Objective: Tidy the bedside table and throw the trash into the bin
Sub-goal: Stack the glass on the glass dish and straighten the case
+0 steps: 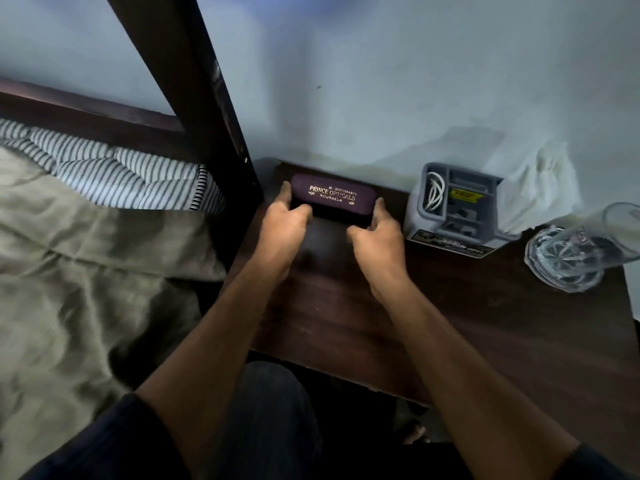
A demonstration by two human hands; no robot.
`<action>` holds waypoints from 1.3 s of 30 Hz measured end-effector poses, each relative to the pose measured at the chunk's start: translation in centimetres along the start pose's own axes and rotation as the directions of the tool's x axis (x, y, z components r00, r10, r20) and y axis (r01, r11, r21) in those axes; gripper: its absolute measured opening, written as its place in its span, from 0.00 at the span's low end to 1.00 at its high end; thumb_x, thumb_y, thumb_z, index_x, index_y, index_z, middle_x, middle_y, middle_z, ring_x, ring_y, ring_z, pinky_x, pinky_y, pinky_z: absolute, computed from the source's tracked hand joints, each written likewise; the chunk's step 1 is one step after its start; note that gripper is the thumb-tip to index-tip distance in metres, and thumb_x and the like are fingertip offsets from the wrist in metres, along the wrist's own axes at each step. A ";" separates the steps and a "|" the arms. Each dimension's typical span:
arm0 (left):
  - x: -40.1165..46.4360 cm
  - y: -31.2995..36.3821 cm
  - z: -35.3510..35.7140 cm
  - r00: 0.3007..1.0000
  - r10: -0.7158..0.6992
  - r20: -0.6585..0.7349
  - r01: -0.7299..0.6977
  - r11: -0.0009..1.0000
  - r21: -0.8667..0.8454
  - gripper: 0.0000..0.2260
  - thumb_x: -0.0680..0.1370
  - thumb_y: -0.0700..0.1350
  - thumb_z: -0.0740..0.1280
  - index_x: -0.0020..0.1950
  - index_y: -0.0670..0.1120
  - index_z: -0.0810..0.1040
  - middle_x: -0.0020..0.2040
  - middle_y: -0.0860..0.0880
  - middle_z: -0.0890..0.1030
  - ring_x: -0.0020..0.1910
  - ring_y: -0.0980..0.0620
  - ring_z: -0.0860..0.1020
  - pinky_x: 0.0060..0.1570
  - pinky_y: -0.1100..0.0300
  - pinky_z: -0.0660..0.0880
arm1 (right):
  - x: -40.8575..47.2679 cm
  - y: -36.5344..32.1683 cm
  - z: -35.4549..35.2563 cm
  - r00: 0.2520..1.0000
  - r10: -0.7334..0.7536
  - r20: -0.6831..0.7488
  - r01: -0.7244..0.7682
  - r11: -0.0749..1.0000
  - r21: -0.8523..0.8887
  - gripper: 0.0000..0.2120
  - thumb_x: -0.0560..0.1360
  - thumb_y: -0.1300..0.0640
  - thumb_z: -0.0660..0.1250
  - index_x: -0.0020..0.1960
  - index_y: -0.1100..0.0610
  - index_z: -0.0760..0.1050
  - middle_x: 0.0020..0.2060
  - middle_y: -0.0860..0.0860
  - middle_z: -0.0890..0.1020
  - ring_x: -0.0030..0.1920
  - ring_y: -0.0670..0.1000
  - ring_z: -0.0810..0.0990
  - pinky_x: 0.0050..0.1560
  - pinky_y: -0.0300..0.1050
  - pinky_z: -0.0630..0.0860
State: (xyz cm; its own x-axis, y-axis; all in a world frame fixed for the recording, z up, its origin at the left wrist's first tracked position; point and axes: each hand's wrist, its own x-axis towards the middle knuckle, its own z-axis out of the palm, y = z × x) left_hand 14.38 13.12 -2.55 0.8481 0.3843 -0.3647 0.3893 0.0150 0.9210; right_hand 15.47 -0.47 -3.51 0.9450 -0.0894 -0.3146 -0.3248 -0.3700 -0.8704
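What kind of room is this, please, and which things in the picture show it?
Most likely a bedroom. A bed with a striped pillow and a dark wooden frame stands beside a small bedside table, where both hands hold a spectacle case near a grey organiser and a drinking glass.

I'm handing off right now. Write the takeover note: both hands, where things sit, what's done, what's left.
Left hand and right hand: each grips one end of the purple hard-shell glasses case, at the back of the dark wooden bedside table against the wall.
Grey plastic compartment organiser, holding a white cable, stands right of the case.
Clear drinking glass sits at the table's right edge.
Done: no loose trash visible on the table.
Left: let go of the case; bin is out of view.
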 end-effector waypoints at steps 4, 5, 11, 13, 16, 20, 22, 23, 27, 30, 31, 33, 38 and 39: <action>0.2 -0.1 -0.3 1.000 -0.004 0.010 0.003 0.999 0.037 0.39 0.65 0.44 0.62 0.79 0.47 0.63 0.41 0.59 0.76 0.45 0.54 0.74 0.46 0.56 0.71 | 0.0 0.5 0.0 1.000 0.002 -0.020 -0.002 1.000 0.007 0.40 0.70 0.63 0.69 0.80 0.57 0.59 0.64 0.57 0.80 0.61 0.56 0.81 0.64 0.52 0.77; 0.1 -0.2 -0.3 1.000 -0.001 0.006 0.000 0.999 0.050 0.38 0.67 0.43 0.63 0.79 0.47 0.63 0.40 0.60 0.75 0.42 0.56 0.73 0.44 0.59 0.71 | -0.2 0.5 -0.2 1.000 -0.005 -0.013 0.005 1.000 -0.016 0.40 0.71 0.63 0.69 0.80 0.57 0.58 0.63 0.56 0.79 0.60 0.55 0.80 0.63 0.49 0.76; -0.5 0.0 -0.5 0.992 0.095 -0.079 -0.080 0.982 0.169 0.30 0.76 0.40 0.64 0.78 0.52 0.65 0.37 0.51 0.75 0.28 0.57 0.67 0.25 0.65 0.66 | -4.5 -0.6 -2.8 0.987 -0.154 0.054 0.160 0.980 -0.121 0.39 0.73 0.67 0.65 0.80 0.61 0.52 0.80 0.55 0.58 0.79 0.49 0.59 0.77 0.35 0.54; -1.2 0.5 -0.5 0.989 0.140 -0.056 -0.124 0.969 0.215 0.31 0.74 0.42 0.63 0.78 0.53 0.65 0.44 0.46 0.78 0.30 0.54 0.70 0.29 0.63 0.68 | -7.0 0.3 -5.0 0.975 -0.190 0.114 0.202 0.973 -0.109 0.39 0.71 0.66 0.64 0.80 0.60 0.55 0.80 0.52 0.60 0.78 0.43 0.56 0.75 0.28 0.50; -3.4 1.5 1.0 0.985 0.175 0.008 -0.172 0.957 0.235 0.34 0.70 0.46 0.61 0.78 0.54 0.65 0.52 0.46 0.82 0.37 0.47 0.77 0.37 0.59 0.70 | -9.5 3.0 -10.1 0.985 -0.173 0.018 0.173 0.984 -0.030 0.36 0.68 0.64 0.62 0.77 0.57 0.65 0.76 0.48 0.68 0.76 0.41 0.63 0.76 0.38 0.59; -8.4 2.0 4.4 0.956 0.174 0.234 -0.183 0.983 0.017 0.29 0.74 0.43 0.62 0.77 0.50 0.68 0.68 0.44 0.79 0.60 0.48 0.80 0.51 0.64 0.71 | -10.2 6.8 -17.1 0.948 -0.011 -0.319 0.030 0.998 0.055 0.23 0.71 0.70 0.65 0.64 0.56 0.80 0.57 0.49 0.84 0.58 0.45 0.81 0.63 0.42 0.75; -10.2 2.2 5.9 0.940 0.150 0.306 -0.153 0.988 -0.016 0.29 0.75 0.42 0.63 0.77 0.50 0.67 0.75 0.45 0.71 0.73 0.47 0.70 0.67 0.58 0.67 | -9.9 8.4 -19.9 0.892 0.065 -0.447 -0.024 0.995 0.097 0.20 0.71 0.70 0.66 0.59 0.56 0.82 0.49 0.46 0.85 0.50 0.42 0.83 0.58 0.43 0.79; -10.5 2.4 6.7 0.933 0.145 0.330 -0.154 0.988 0.003 0.31 0.73 0.42 0.63 0.78 0.51 0.66 0.73 0.50 0.74 0.71 0.53 0.72 0.68 0.57 0.68 | -9.5 9.0 -21.2 0.861 0.111 -0.496 -0.053 0.990 0.129 0.19 0.71 0.69 0.66 0.59 0.56 0.82 0.48 0.46 0.85 0.49 0.43 0.83 0.59 0.45 0.80; -9.7 2.9 9.1 0.929 0.129 0.347 -0.185 0.974 0.134 0.35 0.73 0.36 0.62 0.80 0.51 0.61 0.45 0.68 0.77 0.41 0.75 0.72 0.49 0.68 0.68 | -6.6 10.0 -24.9 0.800 0.246 -0.548 -0.129 0.961 0.243 0.26 0.73 0.67 0.66 0.71 0.60 0.73 0.62 0.53 0.81 0.58 0.48 0.79 0.59 0.43 0.74; -9.3 3.6 10.0 0.927 0.100 0.361 -0.175 0.968 0.182 0.36 0.73 0.33 0.61 0.80 0.48 0.59 0.75 0.56 0.70 0.65 0.66 0.67 0.64 0.63 0.66 | -4.5 9.9 -25.6 0.826 0.319 -0.465 -0.185 0.932 0.310 0.30 0.74 0.67 0.67 0.76 0.60 0.67 0.69 0.54 0.77 0.63 0.49 0.77 0.62 0.44 0.74; -9.2 3.8 10.2 0.926 0.100 0.364 -0.179 0.965 0.190 0.36 0.72 0.33 0.61 0.80 0.48 0.59 0.78 0.54 0.65 0.68 0.65 0.64 0.67 0.62 0.64 | -4.0 9.8 -25.6 0.835 0.325 -0.443 -0.187 0.926 0.328 0.28 0.74 0.67 0.67 0.74 0.58 0.70 0.66 0.52 0.79 0.62 0.51 0.78 0.62 0.46 0.76; -9.1 3.8 10.4 0.925 0.100 0.368 -0.184 0.962 0.200 0.37 0.70 0.35 0.61 0.80 0.47 0.60 0.79 0.54 0.63 0.70 0.64 0.63 0.70 0.61 0.64 | -3.4 9.8 -25.4 0.848 0.306 -0.433 -0.176 0.933 0.315 0.20 0.72 0.67 0.67 0.62 0.55 0.81 0.52 0.49 0.86 0.53 0.51 0.82 0.52 0.47 0.79; -9.1 3.1 10.4 0.909 0.090 0.406 -0.189 0.960 0.209 0.42 0.62 0.38 0.60 0.79 0.49 0.62 0.54 0.80 0.74 0.45 0.84 0.72 0.51 0.66 0.70 | -2.7 10.3 -25.8 0.886 0.256 -0.387 -0.151 0.947 0.282 0.21 0.71 0.68 0.66 0.61 0.53 0.81 0.49 0.46 0.86 0.50 0.49 0.81 0.50 0.44 0.78; -9.1 2.9 10.4 0.907 0.075 0.414 -0.172 0.964 0.201 0.43 0.62 0.37 0.59 0.79 0.49 0.62 0.49 0.83 0.72 0.40 0.84 0.72 0.46 0.69 0.72 | -2.9 10.7 -25.8 0.896 0.243 -0.370 -0.145 0.951 0.274 0.25 0.71 0.68 0.66 0.66 0.53 0.79 0.55 0.47 0.85 0.55 0.50 0.81 0.56 0.46 0.79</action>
State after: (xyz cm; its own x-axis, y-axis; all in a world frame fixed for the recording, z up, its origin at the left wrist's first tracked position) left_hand 11.50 0.05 2.07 0.9475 -0.0319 -0.3182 0.3021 -0.2374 0.9233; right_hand 10.29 -28.07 -2.14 0.7823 -0.5127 -0.3537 -0.4562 -0.0851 -0.8858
